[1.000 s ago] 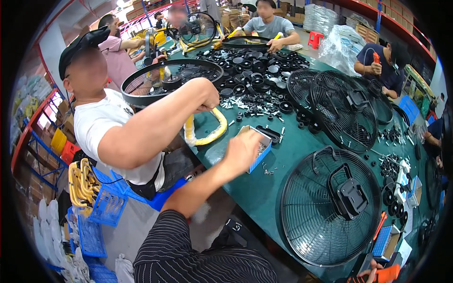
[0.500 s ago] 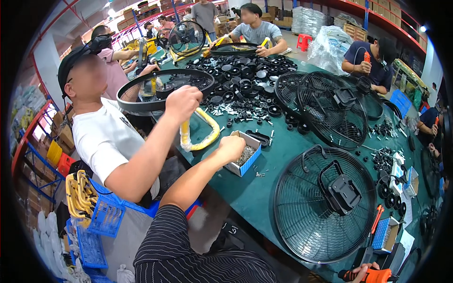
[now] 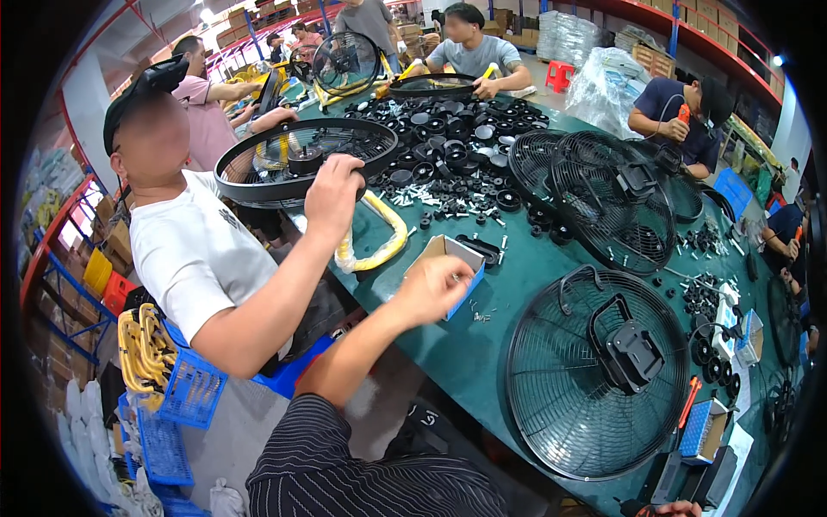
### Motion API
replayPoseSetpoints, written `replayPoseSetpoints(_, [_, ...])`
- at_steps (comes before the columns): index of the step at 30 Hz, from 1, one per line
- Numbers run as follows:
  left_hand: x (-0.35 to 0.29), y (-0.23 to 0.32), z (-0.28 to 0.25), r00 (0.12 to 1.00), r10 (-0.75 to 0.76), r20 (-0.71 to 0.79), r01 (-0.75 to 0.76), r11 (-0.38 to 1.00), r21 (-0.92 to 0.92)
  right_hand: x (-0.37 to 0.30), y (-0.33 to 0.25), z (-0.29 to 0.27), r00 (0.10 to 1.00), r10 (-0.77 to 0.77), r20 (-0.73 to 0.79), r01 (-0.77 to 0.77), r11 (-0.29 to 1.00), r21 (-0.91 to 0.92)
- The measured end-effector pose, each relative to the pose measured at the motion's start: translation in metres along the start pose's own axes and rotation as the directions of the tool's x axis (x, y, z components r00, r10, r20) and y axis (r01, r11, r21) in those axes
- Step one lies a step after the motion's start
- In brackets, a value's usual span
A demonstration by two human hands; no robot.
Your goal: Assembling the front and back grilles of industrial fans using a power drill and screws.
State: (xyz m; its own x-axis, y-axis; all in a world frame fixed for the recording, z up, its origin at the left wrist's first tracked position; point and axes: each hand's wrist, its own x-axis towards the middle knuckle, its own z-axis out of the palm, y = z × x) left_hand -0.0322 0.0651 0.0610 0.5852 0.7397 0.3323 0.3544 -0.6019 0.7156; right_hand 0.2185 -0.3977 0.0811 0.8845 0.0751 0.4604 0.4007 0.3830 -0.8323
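Screws (image 3: 482,317) lay loose on the green tabletop (image 3: 482,370) beside an open blue box (image 3: 469,295), centre frame. Over its opening, the left hand (image 3: 435,289) kept a narrow, pinched grip, contents unclear, hiding the box's inside. The right hand (image 3: 680,509), cropped at lower right, had a grip I couldn't tell. Lower left, yellow tubes (image 3: 145,349) filled a blue basket (image 3: 193,395).
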Motion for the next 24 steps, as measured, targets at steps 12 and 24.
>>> replayPoseSetpoints(12, [-0.136,0.101,0.1,0.747,0.382,0.545,0.265,0.581,-0.77,-0.041,-0.007,0.097,0.905,0.037,0.423,-0.34,0.661,0.669])
replayPoseSetpoints(24, [-0.138,0.092,0.098,0.768,0.438,0.467,0.072,0.666,-0.743,-0.055,-0.001,0.107,0.914,-0.053,0.402,-0.257,0.692,0.675])
